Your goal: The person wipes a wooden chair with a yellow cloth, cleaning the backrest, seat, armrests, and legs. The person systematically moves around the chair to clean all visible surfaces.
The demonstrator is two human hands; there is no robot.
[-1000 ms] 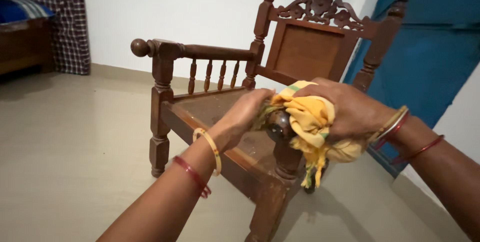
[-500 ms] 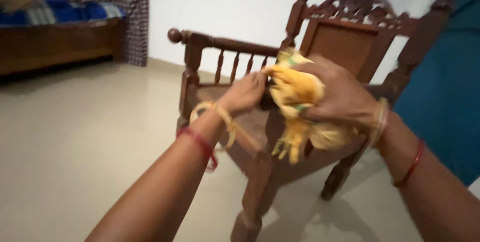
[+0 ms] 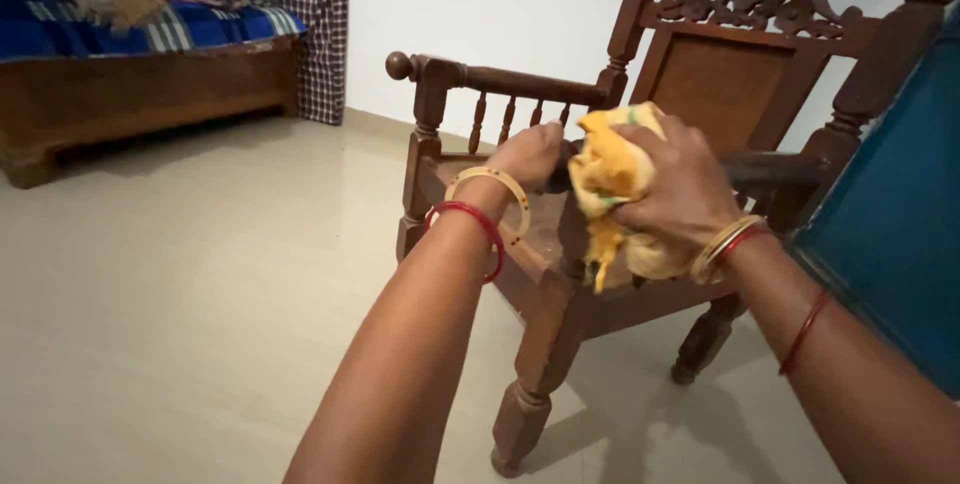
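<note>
A small carved dark wooden armchair (image 3: 700, 84) stands on the pale floor in front of me. My right hand (image 3: 680, 189) grips a bunched yellow cloth (image 3: 610, 169) and presses it against the near armrest. My left hand (image 3: 528, 156) closes around the round front end of that same armrest, right beside the cloth. Both wrists carry red and gold bangles. The cloth's fringe hangs down over the chair's front post (image 3: 545, 344).
A low wooden bed (image 3: 140, 94) with a blue striped cover and piled cloths stands at the far left. A checked cloth (image 3: 320, 34) hangs behind it. A blue door (image 3: 900, 244) is close on the right. A white wall (image 3: 500, 4) rises behind the chair.
The view has swung left and back, bringing the bed into sight. Both hands stayed on the near armrest, with the cloth shifting slightly along it.
</note>
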